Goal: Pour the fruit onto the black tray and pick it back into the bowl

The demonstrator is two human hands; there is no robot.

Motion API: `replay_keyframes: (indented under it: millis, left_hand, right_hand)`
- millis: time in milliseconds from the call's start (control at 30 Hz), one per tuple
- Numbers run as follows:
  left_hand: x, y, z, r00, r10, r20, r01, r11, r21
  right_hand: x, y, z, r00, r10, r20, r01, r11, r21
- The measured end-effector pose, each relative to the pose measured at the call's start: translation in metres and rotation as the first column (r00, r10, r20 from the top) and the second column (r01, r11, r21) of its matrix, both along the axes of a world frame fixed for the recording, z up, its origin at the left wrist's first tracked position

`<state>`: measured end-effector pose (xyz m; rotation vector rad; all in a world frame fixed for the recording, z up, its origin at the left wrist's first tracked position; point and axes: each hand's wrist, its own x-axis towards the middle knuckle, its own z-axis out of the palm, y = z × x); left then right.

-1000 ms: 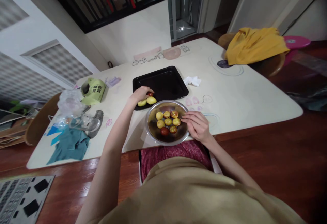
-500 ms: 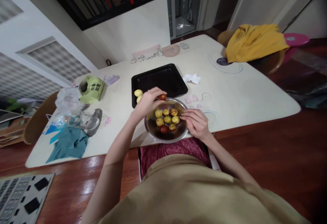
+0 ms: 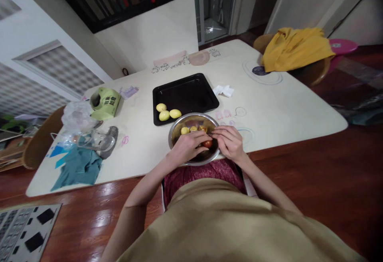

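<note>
A metal bowl [image 3: 174,151] stands at the table's near edge, holding several small round yellow and speckled brown fruits [image 3: 184,131]. My left hand [image 3: 191,144] reaches across the bowl, its fingers closed on a shiny red-brown round fruit [image 3: 207,144], and hides most of what lies inside. Over the bowl's right rim, my right hand [image 3: 229,142] is closed in a pinch close to that fruit; what sits between its fingertips is too small to make out. Behind the bowl, a black baking tray [image 3: 191,94] has three yellow fruits [image 3: 164,115] in its near left corner.
A crumpled white tissue [image 3: 224,91] lies right of the tray. On the left are a green bag [image 3: 106,102], a clear plastic bag [image 3: 76,116], a glass jug [image 3: 104,140] and a teal cloth [image 3: 79,167]. A yellow cloth [image 3: 296,50] drapes a chair at the far right.
My left hand has moved from the bowl's far left rim down into the bowl's middle, carrying the red-brown fruit toward my right hand. The right hand has stayed in place.
</note>
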<state>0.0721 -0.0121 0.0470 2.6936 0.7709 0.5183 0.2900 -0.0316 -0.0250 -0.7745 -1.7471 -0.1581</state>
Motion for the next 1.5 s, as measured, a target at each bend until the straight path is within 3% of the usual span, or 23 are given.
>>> replay_keyframes:
  millis: [367, 600, 733, 867, 1000, 1267, 1500]
  left_hand:
    - [0.002, -0.006, -0.008, 0.997, 0.03, -0.068, -0.027, 0.999, 0.042]
    - [-0.015, -0.004, -0.009, 0.998, 0.059, 0.031, -0.059, 0.998, -0.015]
    - [-0.039, 0.012, 0.0, 0.97, 0.182, 0.16, -0.183, 0.983, -0.012]
    - [-0.069, 0.039, 0.008, 0.873, 0.435, 0.222, -0.455, 0.889, 0.047]
    - [-0.095, 0.064, 0.001, 0.764, 0.618, 0.185, -0.638, 0.765, 0.082]
    - [-0.099, 0.088, -0.018, 0.616, 0.787, 0.013, -0.785, 0.613, 0.09]
    - [-0.095, 0.101, -0.014, 0.576, 0.815, -0.055, -0.811, 0.579, 0.081]
  right_hand:
    - [0.001, -0.001, 0.0, 0.999, -0.018, 0.027, 0.019, 0.999, -0.035]
    - [0.002, -0.002, 0.003, 1.0, -0.004, 0.026, 0.005, 1.0, -0.016]
    - [0.004, -0.001, 0.001, 1.0, -0.004, 0.031, 0.006, 0.999, -0.043]
    - [0.004, 0.0, -0.001, 1.0, 0.013, 0.014, -0.013, 1.0, -0.015]
    - [0.004, 0.0, -0.002, 1.0, 0.026, 0.009, -0.025, 1.0, -0.014]
    - [0.003, 0.001, -0.001, 1.0, 0.014, 0.016, -0.014, 1.0, -0.004]
    - [0.004, 0.001, -0.004, 1.0, 0.02, 0.007, -0.02, 0.999, -0.037]
